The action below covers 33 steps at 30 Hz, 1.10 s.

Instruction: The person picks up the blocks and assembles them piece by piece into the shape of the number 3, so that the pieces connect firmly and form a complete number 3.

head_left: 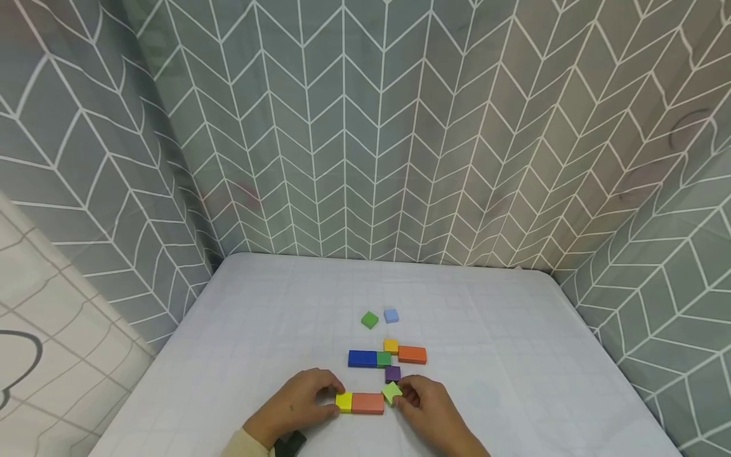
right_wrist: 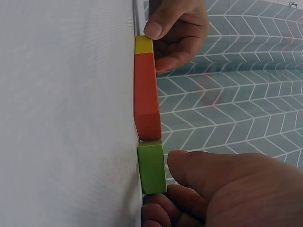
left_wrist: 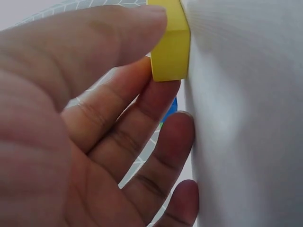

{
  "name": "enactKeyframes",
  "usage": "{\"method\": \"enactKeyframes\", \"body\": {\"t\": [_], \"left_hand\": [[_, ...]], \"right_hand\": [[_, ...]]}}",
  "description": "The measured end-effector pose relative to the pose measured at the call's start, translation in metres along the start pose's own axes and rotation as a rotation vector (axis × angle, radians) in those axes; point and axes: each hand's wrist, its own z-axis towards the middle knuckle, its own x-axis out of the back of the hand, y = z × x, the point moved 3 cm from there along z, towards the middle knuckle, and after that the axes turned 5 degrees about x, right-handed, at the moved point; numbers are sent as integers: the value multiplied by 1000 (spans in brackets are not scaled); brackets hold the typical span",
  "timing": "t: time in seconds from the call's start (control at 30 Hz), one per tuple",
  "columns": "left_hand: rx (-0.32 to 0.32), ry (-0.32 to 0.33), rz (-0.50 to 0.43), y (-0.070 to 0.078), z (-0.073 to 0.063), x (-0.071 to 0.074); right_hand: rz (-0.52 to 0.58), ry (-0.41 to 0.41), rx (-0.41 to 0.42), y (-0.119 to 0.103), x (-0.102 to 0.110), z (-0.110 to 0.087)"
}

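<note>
My left hand (head_left: 305,401) pinches a small yellow block (head_left: 344,402) between thumb and fingers, as the left wrist view shows close up. The yellow block stands end to end with a longer salmon-red block (head_left: 368,404) lying on the table. At the other end of that block, my right hand (head_left: 427,405) holds a light green block (head_left: 391,393), turned at an angle, its corner near the red block's end. Thumb and curled fingers show around the light green block (right_wrist: 152,168) in the right wrist view. A purple block (head_left: 393,374) lies just beyond it.
Farther back, a dark blue block (head_left: 362,358) and a green block (head_left: 384,359) lie end to end, with a yellow-orange block (head_left: 391,346) and an orange block (head_left: 412,354) beside them. A green block (head_left: 370,320) and a light blue block (head_left: 391,315) lie beyond on the white table (head_left: 491,317). Patterned curtains (head_left: 365,127) surround it.
</note>
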Motion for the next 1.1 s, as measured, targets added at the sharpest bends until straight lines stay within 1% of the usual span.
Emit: {"method": "enactKeyframes", "body": {"t": [0.33, 0.5, 0.6, 0.73, 0.83, 0.93, 1.0, 1.03, 1.1], "left_hand": [[-3, -7, 8, 1, 1, 1], [-26, -3, 15, 0, 1, 1], [-43, 3, 16, -1, 2, 1], [-42, -3, -3, -3, 1, 1], [-29, -4, -27, -5, 1, 0], [-5, 6, -82, -8, 3, 0], [13, 14, -129, -9, 5, 1], [23, 19, -149, -10, 7, 2], [31, 27, -177, -11, 10, 3]], "right_hand": [[23, -4, -4, -1, 1, -1], [17, -4, -13, -1, 2, 0], [17, 0, -3, -2, 3, 0], [28, 18, 0, -3, 4, -1], [39, 92, -23, -2, 6, 0], [24, 227, -52, 1, 12, 3], [-15, 323, -59, 3, 20, 7], [-47, 356, -52, 4, 23, 9], [-116, 396, -33, 7, 30, 14]]}}
